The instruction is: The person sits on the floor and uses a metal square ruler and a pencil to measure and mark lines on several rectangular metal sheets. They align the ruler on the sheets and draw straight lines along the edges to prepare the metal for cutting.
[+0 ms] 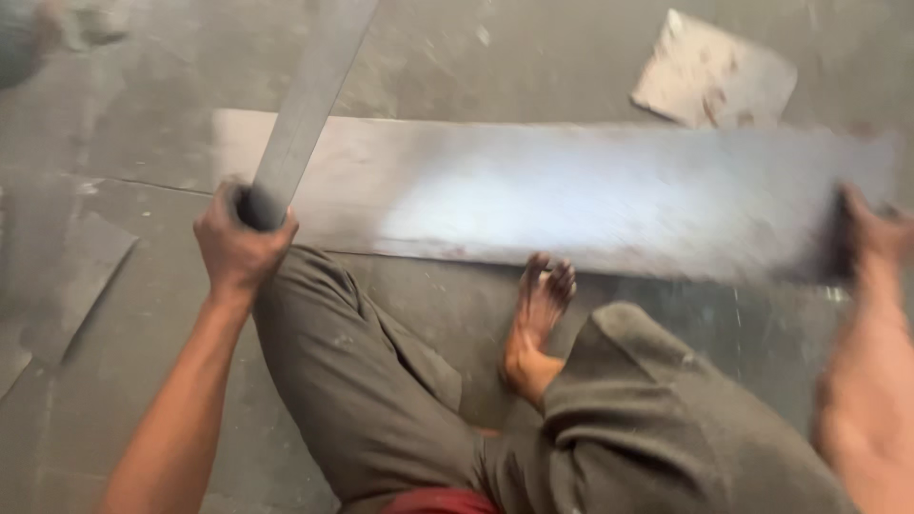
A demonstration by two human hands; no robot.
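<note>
From the head view, your left hand (238, 238) is closed in a fist around the lower end of a long grey metal bar (309, 95), which rises up and away from you, tilted toward the top of the picture. Your right hand (871, 238) is at the right end of a long, flat metal sheet (590, 195) that lies on the concrete floor (143, 124) in front of you; the fingers wrap over its edge, though motion blur makes the exact grip hard to read. The sheet stretches across the floor from just behind the bar to your right hand. Your bare foot (538, 328) rests on the floor with its toes at the sheet's near edge, between your bent knees in grey trousers (381, 381). A smaller, pale scrap plate (714, 76) lies beyond the sheet, near its far right side.
</note>
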